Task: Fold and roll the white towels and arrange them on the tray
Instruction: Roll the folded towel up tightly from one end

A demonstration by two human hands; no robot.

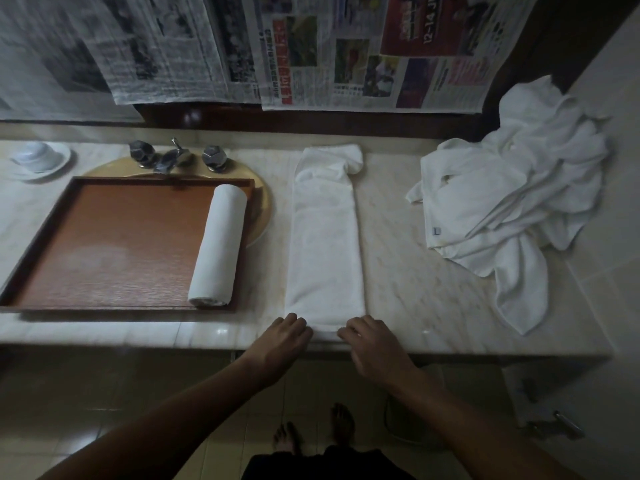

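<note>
A white towel (325, 237) lies folded into a long narrow strip on the marble counter, its near end at the front edge. My left hand (282, 341) and my right hand (372, 344) both grip that near end, fingers curled over it. A brown wooden tray (114, 247) sits to the left over the sink. One rolled white towel (219, 244) lies along the tray's right side. A heap of loose white towels (512, 202) sits at the counter's right end.
Chrome taps (176, 157) stand behind the tray. A white cup upside down on a saucer (38, 159) is at the far left. Newspaper sheets (363, 53) cover the wall behind. The counter's front edge (138, 336) runs just before my hands.
</note>
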